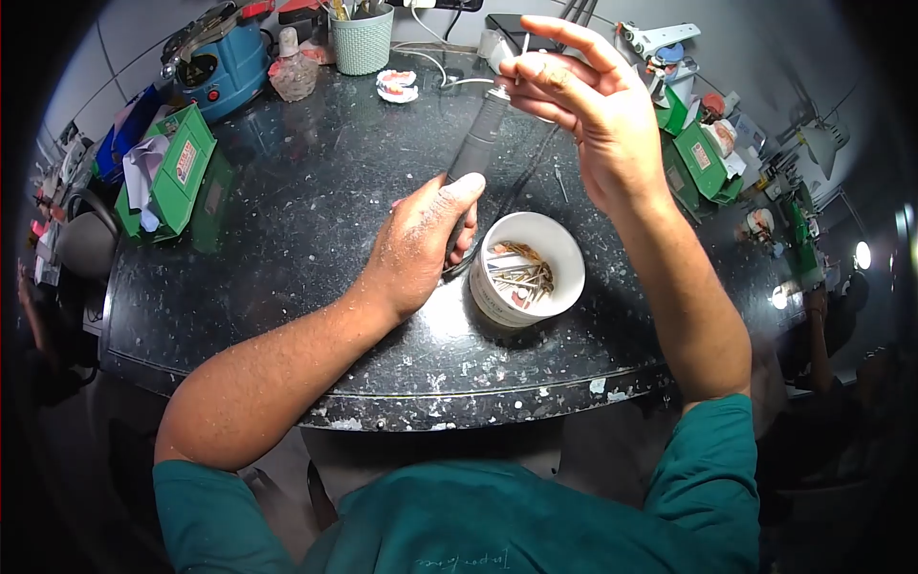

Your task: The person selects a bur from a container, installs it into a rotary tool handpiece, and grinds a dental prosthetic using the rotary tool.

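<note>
Handpiece [477,139] held in left grip [418,239]; thin pin [525,46] held by right grip [598,105], handpiece's 1 o'clock; tub [485,287], 5 o'clock.

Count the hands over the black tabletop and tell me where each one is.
2. The left hand grips the dark handpiece; the right hand holds a thin pin by the handpiece's upper end.

My left grip [421,234] hides the lower handpiece [478,139] from me; my right grip [583,96] partly covers a thin pin [525,45].
</note>
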`<state>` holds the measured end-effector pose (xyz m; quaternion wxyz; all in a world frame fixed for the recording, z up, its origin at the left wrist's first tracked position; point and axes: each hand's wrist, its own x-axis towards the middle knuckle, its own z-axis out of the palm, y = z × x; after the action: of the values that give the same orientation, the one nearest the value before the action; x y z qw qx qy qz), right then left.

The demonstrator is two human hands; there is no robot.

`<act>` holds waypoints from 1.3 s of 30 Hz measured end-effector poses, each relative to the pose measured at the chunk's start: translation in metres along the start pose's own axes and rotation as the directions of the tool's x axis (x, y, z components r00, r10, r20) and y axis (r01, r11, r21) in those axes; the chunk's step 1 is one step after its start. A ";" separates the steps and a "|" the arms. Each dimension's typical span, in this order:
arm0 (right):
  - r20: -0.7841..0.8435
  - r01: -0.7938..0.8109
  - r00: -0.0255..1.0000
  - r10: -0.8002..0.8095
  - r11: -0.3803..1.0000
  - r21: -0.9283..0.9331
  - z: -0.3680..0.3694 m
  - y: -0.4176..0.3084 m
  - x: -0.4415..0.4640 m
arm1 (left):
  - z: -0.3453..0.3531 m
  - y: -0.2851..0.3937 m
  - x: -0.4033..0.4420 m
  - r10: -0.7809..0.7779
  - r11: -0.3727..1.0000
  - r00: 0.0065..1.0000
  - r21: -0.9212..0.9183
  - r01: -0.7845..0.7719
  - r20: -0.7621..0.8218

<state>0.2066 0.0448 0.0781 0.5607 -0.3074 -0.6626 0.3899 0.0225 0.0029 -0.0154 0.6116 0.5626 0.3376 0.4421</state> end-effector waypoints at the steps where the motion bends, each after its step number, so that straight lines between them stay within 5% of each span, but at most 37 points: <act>1: 0.002 0.015 1.000 -0.015 1.000 0.015 0.000 0.001 -0.001 | 0.000 0.002 -0.001 -0.015 1.000 1.000 0.005 0.015 0.016; 20: 0.056 0.014 0.998 -0.008 0.995 -0.100 -0.003 0.004 -0.003 | 0.000 0.002 -0.003 -0.038 0.999 0.999 0.012 0.038 0.027; 23: -0.038 -0.024 0.999 0.021 0.997 -0.080 0.008 -0.001 -0.006 | 0.000 0.000 0.000 -0.006 1.000 1.000 -0.026 0.006 0.009; 26: -0.002 -0.148 0.979 0.203 0.707 -0.692 0.000 0.005 -0.014 | 0.002 -0.002 0.000 0.092 0.992 0.995 0.089 -0.089 -0.033; 28: 0.078 -0.166 0.926 0.370 0.584 -0.795 0.016 -0.002 -0.021 | 0.004 0.000 -0.002 0.124 0.955 0.992 0.275 -0.110 -0.034; 30: 0.121 -0.207 0.893 0.434 0.634 -0.745 0.032 -0.010 -0.023 | 0.002 -0.002 0.000 0.018 0.961 1.000 0.278 -0.014 -0.011; 32: 0.344 -0.148 0.835 0.430 0.777 -0.612 0.029 -0.003 -0.021 | 0.000 0.003 -0.007 -0.058 0.998 0.998 -0.035 0.059 0.028; 34: 0.457 -0.204 0.811 0.364 0.909 -0.362 0.030 0.004 -0.025 | -0.001 0.006 -0.009 0.045 0.997 0.993 -0.068 -0.038 0.109; 39: 0.497 0.001 0.681 0.538 0.678 -0.735 -0.016 -0.043 -0.027 | 0.000 0.002 -0.005 0.071 0.997 0.996 0.001 -0.071 0.062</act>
<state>0.2288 0.0033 0.1029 0.0532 -0.4279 -0.8559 0.2856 0.0206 -0.0015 -0.0141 0.6048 0.5884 0.2991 0.4455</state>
